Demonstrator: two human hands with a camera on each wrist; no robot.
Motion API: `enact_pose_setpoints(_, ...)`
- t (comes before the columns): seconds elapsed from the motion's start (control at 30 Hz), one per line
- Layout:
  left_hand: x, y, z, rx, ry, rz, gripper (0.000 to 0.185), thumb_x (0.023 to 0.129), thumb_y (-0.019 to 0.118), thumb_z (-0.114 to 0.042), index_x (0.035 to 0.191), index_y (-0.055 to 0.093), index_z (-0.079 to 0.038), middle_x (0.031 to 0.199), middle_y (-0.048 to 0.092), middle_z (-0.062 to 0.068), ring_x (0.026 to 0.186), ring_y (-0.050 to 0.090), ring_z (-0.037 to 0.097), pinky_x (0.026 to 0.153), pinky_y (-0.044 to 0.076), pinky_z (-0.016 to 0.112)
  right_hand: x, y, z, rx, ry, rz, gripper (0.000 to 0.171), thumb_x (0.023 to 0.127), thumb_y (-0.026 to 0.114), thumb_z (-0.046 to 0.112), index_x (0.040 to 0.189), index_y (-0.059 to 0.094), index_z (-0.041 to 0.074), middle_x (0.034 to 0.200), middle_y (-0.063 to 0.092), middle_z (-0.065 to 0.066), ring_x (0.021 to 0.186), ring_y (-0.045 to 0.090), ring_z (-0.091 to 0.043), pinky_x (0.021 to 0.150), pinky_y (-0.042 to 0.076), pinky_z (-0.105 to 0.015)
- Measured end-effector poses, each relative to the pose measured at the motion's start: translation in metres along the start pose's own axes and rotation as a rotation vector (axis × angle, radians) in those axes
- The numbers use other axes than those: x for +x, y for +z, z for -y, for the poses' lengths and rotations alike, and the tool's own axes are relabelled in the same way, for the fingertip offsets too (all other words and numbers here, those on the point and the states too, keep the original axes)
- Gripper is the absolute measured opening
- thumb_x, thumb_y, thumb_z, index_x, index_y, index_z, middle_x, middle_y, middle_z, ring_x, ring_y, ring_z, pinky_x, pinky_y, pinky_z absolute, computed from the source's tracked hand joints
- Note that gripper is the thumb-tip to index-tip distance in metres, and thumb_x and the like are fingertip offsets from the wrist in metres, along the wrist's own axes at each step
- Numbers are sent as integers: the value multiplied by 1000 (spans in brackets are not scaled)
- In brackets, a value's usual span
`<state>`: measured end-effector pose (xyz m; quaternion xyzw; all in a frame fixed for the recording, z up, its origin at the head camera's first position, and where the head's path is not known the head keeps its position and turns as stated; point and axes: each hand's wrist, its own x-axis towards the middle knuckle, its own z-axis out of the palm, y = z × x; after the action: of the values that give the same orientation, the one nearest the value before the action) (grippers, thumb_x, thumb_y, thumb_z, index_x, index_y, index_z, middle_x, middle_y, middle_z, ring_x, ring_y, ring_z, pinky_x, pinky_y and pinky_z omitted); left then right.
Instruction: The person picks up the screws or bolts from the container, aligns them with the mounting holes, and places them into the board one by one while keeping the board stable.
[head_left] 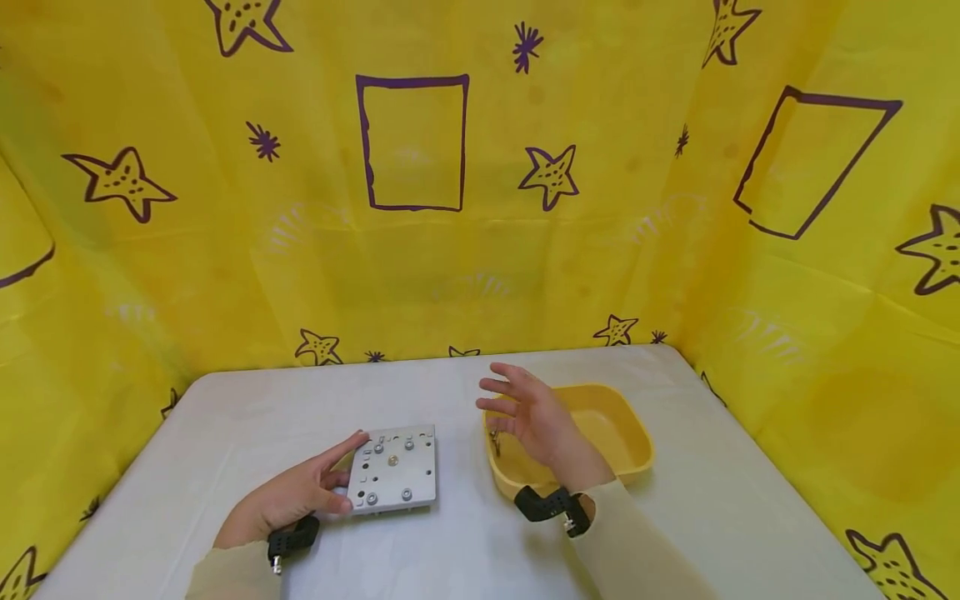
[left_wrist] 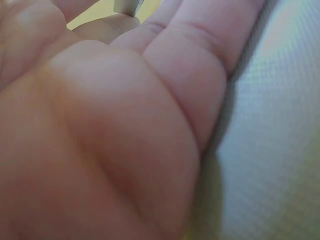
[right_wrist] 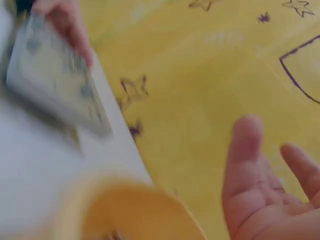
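Note:
A square grey plate (head_left: pixel 393 468) with several screws and holes lies flat on the white table (head_left: pixel 465 550). My left hand (head_left: pixel 307 492) holds it by its left edge, forefinger at the far corner and thumb at the near corner. The left wrist view is filled by that palm (left_wrist: pixel 110 125). My right hand (head_left: pixel 525 412) hovers with fingers spread and nothing in it over the left end of a yellow tub (head_left: pixel 622 442). A small metal piece (head_left: pixel 495 439) shows in the tub just below it. The right wrist view shows the open palm (right_wrist: pixel 260 190), the tub rim (right_wrist: pixel 125 210) and the plate (right_wrist: pixel 55 85), blurred.
Yellow cloth walls (head_left: pixel 420 250) with purple stars and rectangles close in the table on the back and both sides. Black wrist straps (head_left: pixel 551 504) sit on both forearms.

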<state>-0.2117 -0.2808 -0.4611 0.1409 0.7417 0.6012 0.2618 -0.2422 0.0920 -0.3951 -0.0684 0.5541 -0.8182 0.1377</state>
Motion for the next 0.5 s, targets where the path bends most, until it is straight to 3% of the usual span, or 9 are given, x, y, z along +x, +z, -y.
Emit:
enact_pose_setpoints(0.1, 0, -1, 1, 8, 4, 6, 104, 80, 79, -3, 161, 16, -16, 144, 44, 27, 112, 59, 33, 87, 48, 34, -6, -19, 1, -405, -28, -5, 45, 96, 66, 20, 137, 57, 3, 132, 58, -16, 109, 61, -34, 87, 52, -42)
enact_pose_setpoints(0.23, -2, -2, 2, 6, -5, -2, 105, 79, 80, -4, 161, 16, -17, 146, 41, 28, 113, 59, 33, 89, 47, 34, -9, -35, -10, -891, -57, 82, 39, 89, 72, 7, 127, 66, 6, 127, 63, -11, 107, 62, -31, 85, 51, -40)
enact_pose_setpoints(0.37, -3, -1, 2, 10, -28, -23, 105, 78, 81, -6, 161, 18, -19, 148, 39, 28, 114, 59, 32, 91, 46, 34, -9, -39, -23, -1123, -47, 190, 44, 83, 72, 1, 126, 68, 9, 118, 66, -7, 89, 61, -24, 75, 49, -36)
enact_pose_setpoints(0.5, -1, 0, 0, 12, -32, -25, 104, 79, 82, -7, 161, 19, -19, 149, 38, 27, 114, 59, 32, 90, 46, 34, -8, -37, -29, -1290, -47, 216, 46, 80, 73, 1, 124, 69, 13, 113, 66, 0, 79, 55, -17, 71, 46, -33)
